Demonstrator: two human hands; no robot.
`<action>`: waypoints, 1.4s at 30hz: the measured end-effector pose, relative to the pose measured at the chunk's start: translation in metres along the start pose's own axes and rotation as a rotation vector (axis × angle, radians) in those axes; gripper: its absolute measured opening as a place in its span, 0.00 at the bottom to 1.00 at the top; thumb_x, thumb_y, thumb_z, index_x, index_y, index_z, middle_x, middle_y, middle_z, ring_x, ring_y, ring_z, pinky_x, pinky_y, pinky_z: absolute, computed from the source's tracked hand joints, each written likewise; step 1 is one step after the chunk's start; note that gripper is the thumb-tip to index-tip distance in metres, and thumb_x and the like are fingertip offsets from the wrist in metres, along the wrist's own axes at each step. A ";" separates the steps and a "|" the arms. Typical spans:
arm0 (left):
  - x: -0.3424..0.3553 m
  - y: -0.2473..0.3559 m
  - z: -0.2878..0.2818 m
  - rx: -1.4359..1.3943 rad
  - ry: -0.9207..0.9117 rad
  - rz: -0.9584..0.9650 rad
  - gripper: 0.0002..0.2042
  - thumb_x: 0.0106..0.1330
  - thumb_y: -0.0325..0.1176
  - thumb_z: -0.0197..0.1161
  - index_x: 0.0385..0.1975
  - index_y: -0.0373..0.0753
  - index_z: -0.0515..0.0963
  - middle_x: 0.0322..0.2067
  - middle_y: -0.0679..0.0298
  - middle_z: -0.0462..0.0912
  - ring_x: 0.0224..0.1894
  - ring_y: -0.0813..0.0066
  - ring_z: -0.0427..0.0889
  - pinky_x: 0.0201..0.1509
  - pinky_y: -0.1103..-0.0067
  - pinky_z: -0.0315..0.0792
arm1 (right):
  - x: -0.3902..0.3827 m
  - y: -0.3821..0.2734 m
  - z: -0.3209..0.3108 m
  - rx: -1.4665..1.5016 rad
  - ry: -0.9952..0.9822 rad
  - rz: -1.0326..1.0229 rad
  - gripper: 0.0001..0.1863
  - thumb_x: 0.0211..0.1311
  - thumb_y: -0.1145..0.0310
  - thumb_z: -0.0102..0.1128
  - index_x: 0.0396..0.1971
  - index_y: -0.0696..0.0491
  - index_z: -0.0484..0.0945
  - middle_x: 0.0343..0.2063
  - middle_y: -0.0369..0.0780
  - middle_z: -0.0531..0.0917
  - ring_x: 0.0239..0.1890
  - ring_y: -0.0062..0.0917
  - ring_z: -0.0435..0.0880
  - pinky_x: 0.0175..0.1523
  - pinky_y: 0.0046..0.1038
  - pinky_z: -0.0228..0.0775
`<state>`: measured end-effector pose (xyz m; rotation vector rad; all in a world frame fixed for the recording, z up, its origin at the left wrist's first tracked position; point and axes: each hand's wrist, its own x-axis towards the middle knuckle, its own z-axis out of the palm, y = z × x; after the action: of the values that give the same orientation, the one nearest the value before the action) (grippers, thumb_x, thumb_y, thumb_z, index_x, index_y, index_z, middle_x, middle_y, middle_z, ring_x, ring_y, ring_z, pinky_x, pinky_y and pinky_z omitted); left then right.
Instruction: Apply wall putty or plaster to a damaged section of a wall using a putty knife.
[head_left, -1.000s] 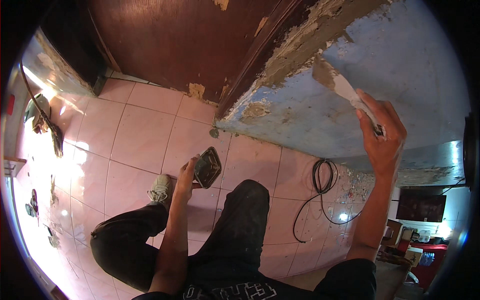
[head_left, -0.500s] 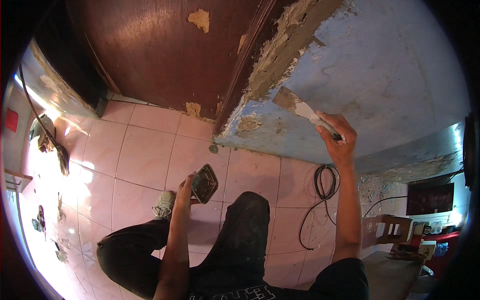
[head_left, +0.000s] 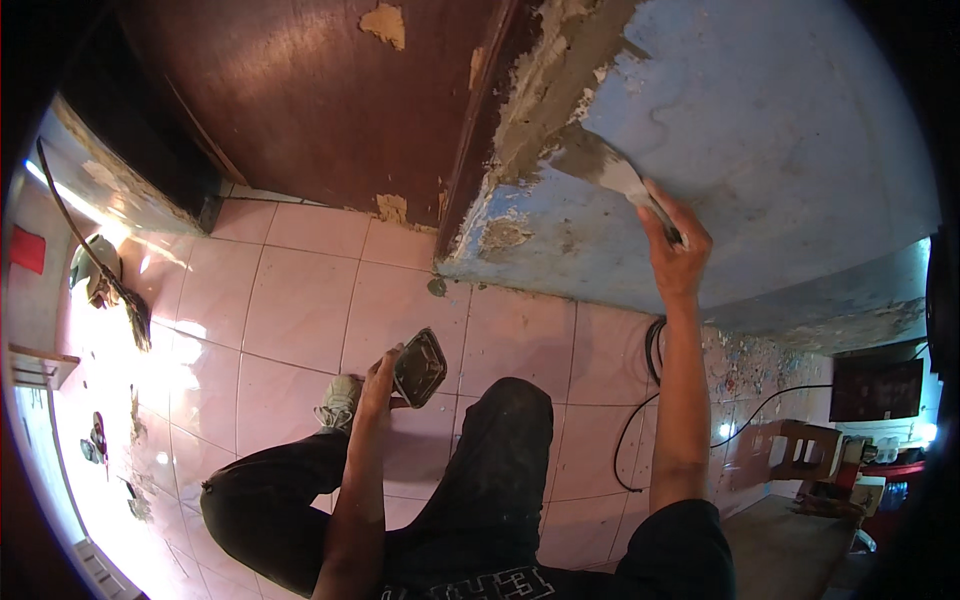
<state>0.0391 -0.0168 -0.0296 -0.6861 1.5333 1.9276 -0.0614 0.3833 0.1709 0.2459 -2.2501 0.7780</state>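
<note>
In my right hand (head_left: 680, 245) is a putty knife (head_left: 612, 172), gripped by its handle. Its wide blade, smeared with grey filler, lies against the blue wall (head_left: 740, 130) at the edge of the wet grey mortar strip (head_left: 560, 100) beside the door frame. My left hand (head_left: 378, 388) holds a small dark plastic tray (head_left: 419, 368) by its side, tilted, above the floor. Some grey residue coats the tray's inside. Most of the left fingers are hidden behind the tray.
A brown wooden door (head_left: 320, 110) with peeled patches stands ahead. Pink tiles (head_left: 300, 300) cover the floor, with a blob of mortar (head_left: 437, 287) near the wall corner. A black cable (head_left: 625, 440) lies at right, near a wooden stool (head_left: 800, 450). A broom (head_left: 125, 300) is at far left.
My right hand has shifted the putty knife slightly up and left, bringing its blade onto the mortar's edge. The left hand still holds the tray; the whole view has shifted a little.
</note>
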 end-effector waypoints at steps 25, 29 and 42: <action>0.024 -0.021 0.004 -0.031 -0.068 0.049 0.36 0.70 0.62 0.55 0.68 0.39 0.72 0.58 0.54 0.80 0.50 0.62 0.86 0.39 0.66 0.87 | -0.134 -0.063 0.141 0.161 0.226 0.241 0.20 0.82 0.62 0.49 0.66 0.56 0.73 0.46 0.36 0.82 0.27 0.10 0.66 0.33 0.16 0.63; 0.029 -0.014 -0.003 -0.041 -0.049 -0.032 0.35 0.71 0.61 0.55 0.68 0.39 0.72 0.56 0.54 0.81 0.49 0.62 0.87 0.39 0.67 0.87 | -0.118 -0.104 0.123 0.218 0.171 0.397 0.21 0.83 0.63 0.48 0.66 0.57 0.72 0.52 0.39 0.82 0.30 0.12 0.71 0.38 0.17 0.67; 0.032 -0.011 0.006 -0.068 -0.027 -0.070 0.33 0.70 0.58 0.58 0.64 0.37 0.75 0.50 0.53 0.84 0.44 0.64 0.88 0.40 0.67 0.86 | -0.111 -0.111 0.110 0.184 0.125 0.390 0.23 0.78 0.73 0.52 0.69 0.58 0.72 0.60 0.51 0.82 0.59 0.35 0.83 0.59 0.32 0.76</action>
<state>0.0240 -0.0050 -0.0583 -0.7301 1.4140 1.9368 -0.0034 0.2229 0.0841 -0.1598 -2.1343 1.1726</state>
